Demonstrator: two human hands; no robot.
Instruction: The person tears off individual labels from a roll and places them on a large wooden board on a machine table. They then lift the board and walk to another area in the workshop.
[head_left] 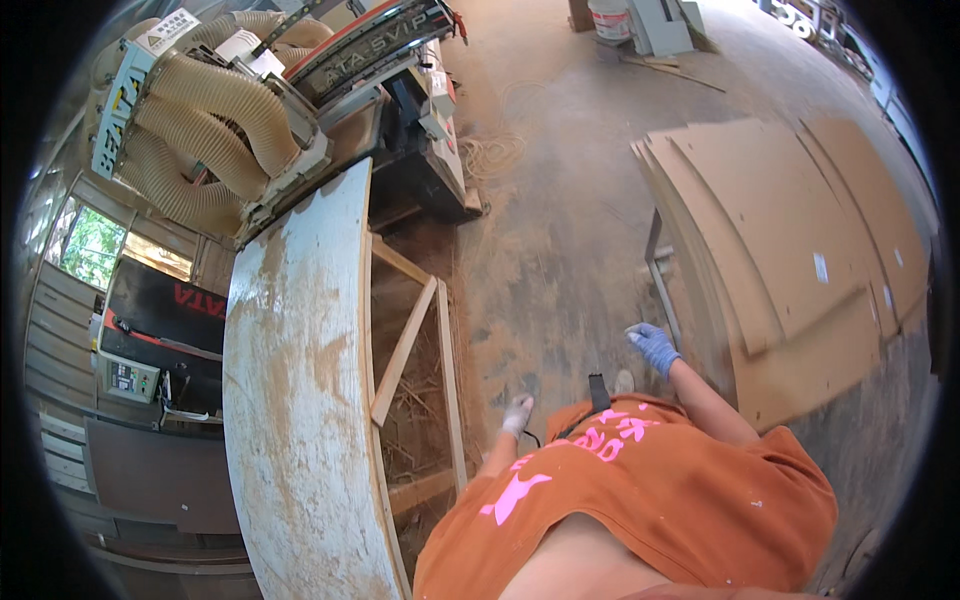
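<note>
My left hand (518, 412), in a pale, dusty glove, hangs low beside my body, near the wooden legs of a long white-topped table (300, 390). It holds nothing that I can see, and its fingers are small and loosely bent. On the other side, my right hand (655, 348) wears a bluish-purple glove. Its fingers reach forward, slightly bent and apart, with nothing between them. That hand is nearest to a stack of brown boards (770, 240) on a metal-legged stand. No touch between hand and boards shows. An orange-brown apron (660, 490) with pink print covers my front.
A large machine with ribbed beige hoses (215, 115) stands at the far left. A black cabinet with a control panel (130, 378) is behind the table. Coiled hose or cable (495, 155) lies on the dusty concrete floor (555, 230). A white bucket (610, 20) stands far ahead.
</note>
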